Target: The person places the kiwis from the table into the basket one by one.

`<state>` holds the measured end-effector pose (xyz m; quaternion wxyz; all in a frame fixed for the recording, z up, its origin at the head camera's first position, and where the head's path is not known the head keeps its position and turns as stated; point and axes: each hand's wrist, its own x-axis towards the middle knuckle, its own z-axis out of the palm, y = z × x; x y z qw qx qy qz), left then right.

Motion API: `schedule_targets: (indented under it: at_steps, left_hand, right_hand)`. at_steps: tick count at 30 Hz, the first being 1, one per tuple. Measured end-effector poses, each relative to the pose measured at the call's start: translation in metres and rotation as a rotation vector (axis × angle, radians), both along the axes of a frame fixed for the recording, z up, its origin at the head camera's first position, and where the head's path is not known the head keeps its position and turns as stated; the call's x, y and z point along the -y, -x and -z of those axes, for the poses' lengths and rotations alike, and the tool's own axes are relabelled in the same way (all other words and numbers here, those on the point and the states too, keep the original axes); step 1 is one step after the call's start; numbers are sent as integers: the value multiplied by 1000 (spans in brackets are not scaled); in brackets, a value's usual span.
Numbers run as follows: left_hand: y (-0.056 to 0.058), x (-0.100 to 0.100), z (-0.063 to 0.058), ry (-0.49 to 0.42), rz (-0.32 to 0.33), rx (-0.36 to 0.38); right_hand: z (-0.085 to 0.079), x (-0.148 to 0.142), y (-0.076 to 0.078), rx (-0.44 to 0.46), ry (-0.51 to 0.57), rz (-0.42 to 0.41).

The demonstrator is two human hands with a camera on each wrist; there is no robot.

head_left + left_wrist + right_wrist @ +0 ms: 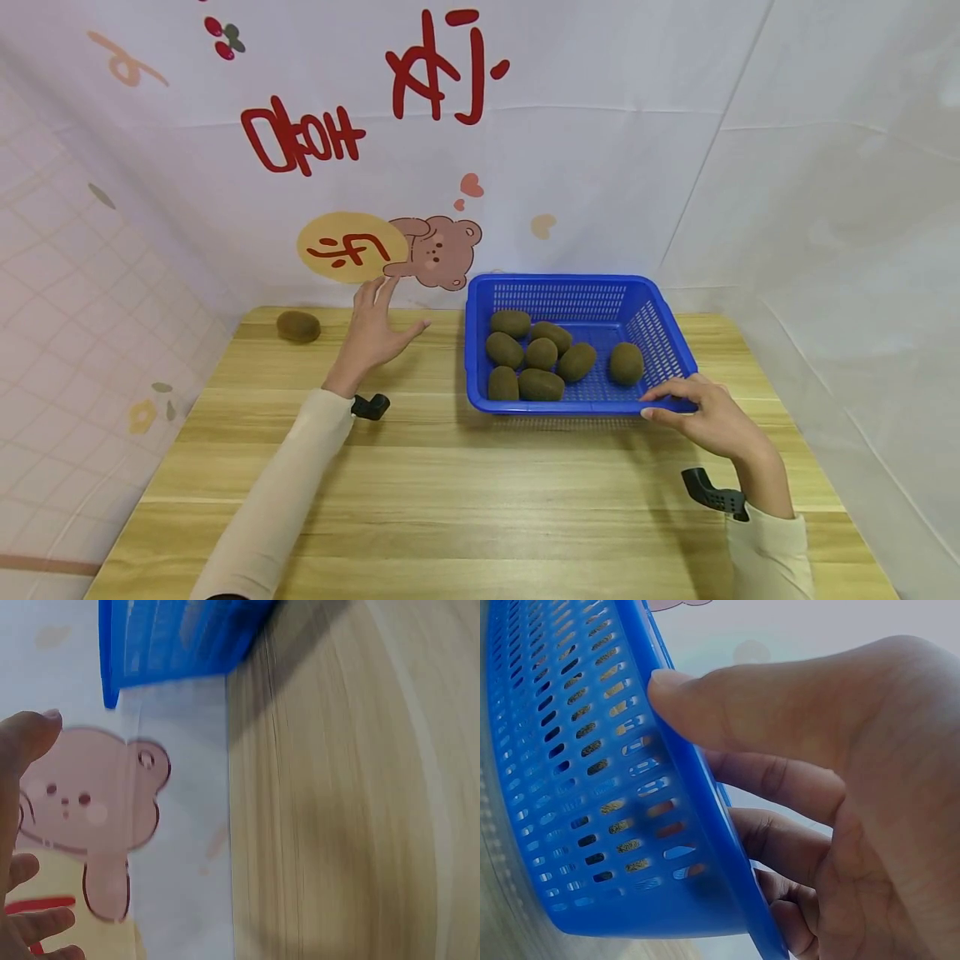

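Observation:
A blue plastic basket (570, 407) with slotted walls stands on the table, several brown kiwis (542, 385) inside, mostly toward its left. My right hand (712, 414) grips the basket's front right corner. In the right wrist view the thumb (697, 701) presses the rim from outside while the other fingers reach over to the inner side. One lone kiwi (298, 327) lies at the table's back left. Between that kiwi and the basket, my left hand (372, 332) is held with fingers spread and nothing in it. The left wrist view shows its thumb and fingertips apart from the basket (176, 645).
The wooden table (480, 500) ends at a white cloth backdrop (600, 167) printed with a bear (442, 254) and red characters. White cloth walls close in the left and right sides. A dark camera mount sits on each wrist.

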<state>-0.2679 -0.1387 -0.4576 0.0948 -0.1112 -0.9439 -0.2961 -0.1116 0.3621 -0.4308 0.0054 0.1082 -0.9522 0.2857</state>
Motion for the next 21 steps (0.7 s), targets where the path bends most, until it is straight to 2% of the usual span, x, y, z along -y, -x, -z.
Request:
schedule_targets:
  at_steps: [6, 15, 21]
  left_hand:
    - [3, 23, 1, 41, -46, 59]
    - [5, 52, 8, 100, -121, 95]
    - [5, 71, 14, 116, -147, 121]
  right_hand:
    - [0, 0, 0, 10, 3, 0]
    - [1, -1, 0, 23, 10, -1]
    - [1, -1, 0, 17, 9, -2]
